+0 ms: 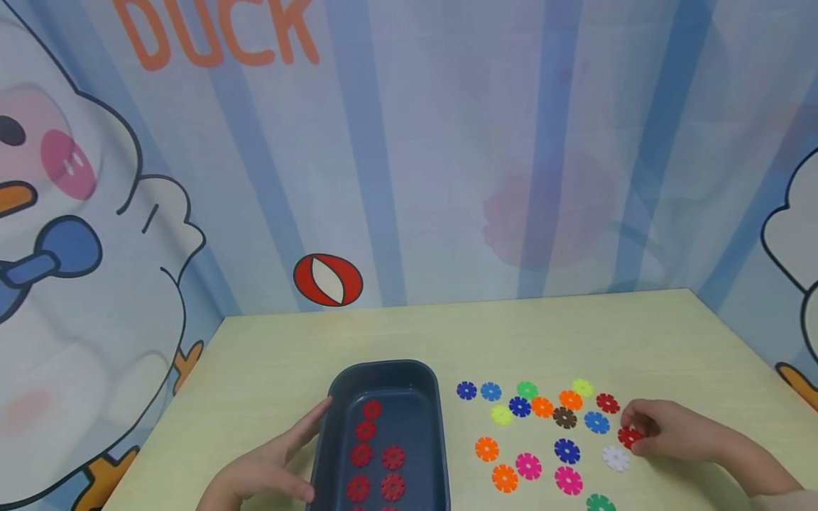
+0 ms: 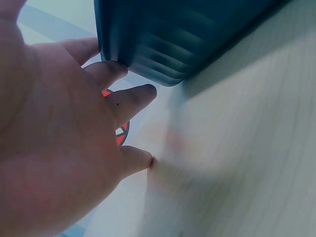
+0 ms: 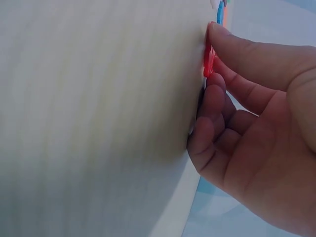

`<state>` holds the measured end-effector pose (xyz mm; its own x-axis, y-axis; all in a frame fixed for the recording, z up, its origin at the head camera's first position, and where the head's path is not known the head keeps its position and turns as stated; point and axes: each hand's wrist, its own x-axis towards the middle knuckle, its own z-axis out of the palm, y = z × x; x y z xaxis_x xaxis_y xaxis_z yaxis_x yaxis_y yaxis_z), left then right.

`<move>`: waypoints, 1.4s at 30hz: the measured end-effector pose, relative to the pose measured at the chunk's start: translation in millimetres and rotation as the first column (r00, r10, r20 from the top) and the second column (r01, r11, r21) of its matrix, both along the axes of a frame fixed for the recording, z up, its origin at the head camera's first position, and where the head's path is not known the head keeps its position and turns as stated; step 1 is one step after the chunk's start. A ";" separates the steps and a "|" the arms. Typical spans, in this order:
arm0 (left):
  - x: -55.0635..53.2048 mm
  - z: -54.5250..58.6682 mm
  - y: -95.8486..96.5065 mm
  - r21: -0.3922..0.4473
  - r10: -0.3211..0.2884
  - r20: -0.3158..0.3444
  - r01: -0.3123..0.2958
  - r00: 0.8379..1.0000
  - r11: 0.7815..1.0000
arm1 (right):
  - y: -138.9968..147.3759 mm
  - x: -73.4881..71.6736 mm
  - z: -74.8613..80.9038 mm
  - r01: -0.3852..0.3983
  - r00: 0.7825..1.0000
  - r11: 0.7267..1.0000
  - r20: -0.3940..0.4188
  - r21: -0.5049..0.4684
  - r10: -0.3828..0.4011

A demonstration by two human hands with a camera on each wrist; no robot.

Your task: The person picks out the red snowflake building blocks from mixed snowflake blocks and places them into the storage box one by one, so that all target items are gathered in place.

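Note:
A dark blue tray stands on the table with several red notched discs lying in it. My left hand is at the tray's left side, its fingers spread and fairly straight; in the left wrist view fingertips touch the tray's outer wall. Over on the right, my right hand pinches a red notched disc between thumb and fingers. That disc is seen edge-on in the right wrist view, at the table surface. A white disc and another red disc lie close by.
Between the tray and my right hand lie several loose discs, among them an orange disc, a pink disc, a brown disc and a dark blue disc. A printed curtain hangs behind the pale table.

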<state>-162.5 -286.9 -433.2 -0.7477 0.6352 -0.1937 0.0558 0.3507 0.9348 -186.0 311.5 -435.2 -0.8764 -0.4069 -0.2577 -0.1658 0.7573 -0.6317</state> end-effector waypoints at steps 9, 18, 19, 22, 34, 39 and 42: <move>-0.6 0.0 -0.6 -0.005 -0.004 -0.014 0.004 1.000 1.000 | -4.3 -2.5 -0.4 0.034 0.999 0.998 0.015 0.051 -0.035; -1.2 -0.3 -0.2 -0.011 0.000 -0.019 0.000 1.000 1.000 | -3.6 -2.1 -0.9 0.022 1.000 0.999 -0.005 0.043 -0.022; -1.1 -0.3 -0.2 -0.011 0.000 -0.020 0.000 1.000 1.000 | -3.8 -2.0 -0.9 0.026 1.000 0.999 -0.006 0.042 -0.025; -1.1 -0.1 -0.1 -0.011 -0.002 -0.020 0.001 1.000 1.000 | -4.2 -1.8 -0.9 0.029 0.999 0.999 -0.019 0.039 -0.028; -1.1 -0.6 0.1 -0.007 0.002 -0.010 -0.002 1.000 1.000 | -0.7 1.3 0.2 0.029 0.995 1.000 -0.099 0.012 -0.027; -0.6 -0.9 0.4 -0.004 0.003 -0.010 -0.004 1.000 1.000 | -1.0 1.4 1.8 0.042 0.996 0.999 -0.084 0.007 -0.042; -0.4 -0.9 0.6 -0.004 0.004 -0.013 -0.004 1.000 1.000 | -0.8 1.3 3.2 0.042 0.995 0.999 -0.089 0.011 -0.040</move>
<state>-162.8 -286.3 -434.1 -0.7528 0.6312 -0.1868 0.0665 0.3552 0.9324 -184.8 310.6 -431.9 -0.9120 -0.3672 -0.1831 -0.1895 0.7728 -0.6057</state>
